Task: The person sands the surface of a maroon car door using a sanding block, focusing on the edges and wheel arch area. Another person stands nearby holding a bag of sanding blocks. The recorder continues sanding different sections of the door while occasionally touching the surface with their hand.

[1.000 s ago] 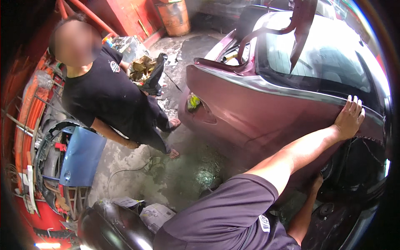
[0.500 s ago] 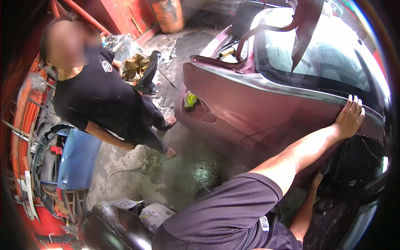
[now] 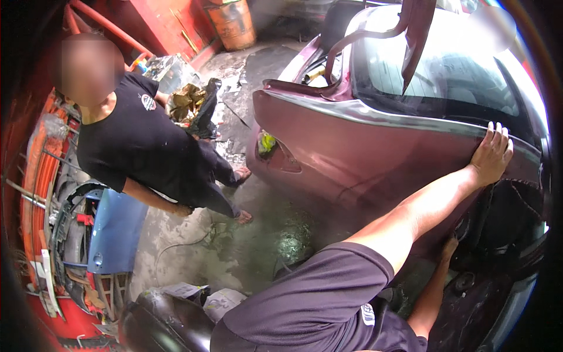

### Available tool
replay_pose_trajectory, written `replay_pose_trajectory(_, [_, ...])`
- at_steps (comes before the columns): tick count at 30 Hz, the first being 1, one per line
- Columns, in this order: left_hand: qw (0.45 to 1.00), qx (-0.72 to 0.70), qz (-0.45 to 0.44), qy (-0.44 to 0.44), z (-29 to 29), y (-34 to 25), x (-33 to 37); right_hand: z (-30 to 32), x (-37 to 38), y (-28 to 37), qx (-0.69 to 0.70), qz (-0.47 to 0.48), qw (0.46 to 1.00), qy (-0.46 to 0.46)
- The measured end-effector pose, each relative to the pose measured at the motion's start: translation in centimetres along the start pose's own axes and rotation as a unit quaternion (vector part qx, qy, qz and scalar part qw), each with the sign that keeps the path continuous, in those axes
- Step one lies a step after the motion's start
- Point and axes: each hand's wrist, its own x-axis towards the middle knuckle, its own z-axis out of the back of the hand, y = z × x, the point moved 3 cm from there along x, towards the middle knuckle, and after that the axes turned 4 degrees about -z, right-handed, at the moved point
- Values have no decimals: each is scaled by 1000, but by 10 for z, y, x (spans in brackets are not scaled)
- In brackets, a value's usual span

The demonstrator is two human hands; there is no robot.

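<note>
A dull maroon car body panel fills the middle right, below the rear window. My left hand lies on its upper edge, fingers stretched and slightly apart over the rim. Lower down, my right hand touches the panel's lower edge beside a dark opening; its fingers are mostly hidden. At the panel's left end is a light-shaped cutout with something yellow-green inside. A loose, bent maroon metal strip rises above the car.
A co-worker in black stands at the left, beside a black bag with crumpled brown paper. Behind are an orange drum and red posts. A blue panel leans among stacked car parts. A cable lies on the wet floor.
The view has shifted slightly. Both my hands keep their places on the panel. The co-worker stands in nearly the same spot, with the head a little lower.
</note>
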Motion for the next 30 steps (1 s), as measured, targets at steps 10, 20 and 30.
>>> replay_pose_trajectory(10, [999, -42, -11, -18, 16, -23, 22, 33, -15, -88, -134, 25, 989, -47])
replay_pose_trajectory(20, [998, -42, -4, -36, 14, -14, 11, 35, -12, -15, 31, -60, 998, -8])
replay_pose_trajectory(30, [999, -18, -6, -34, 18, -11, 10, 28, -10, -1, 84, -66, 994, 2])
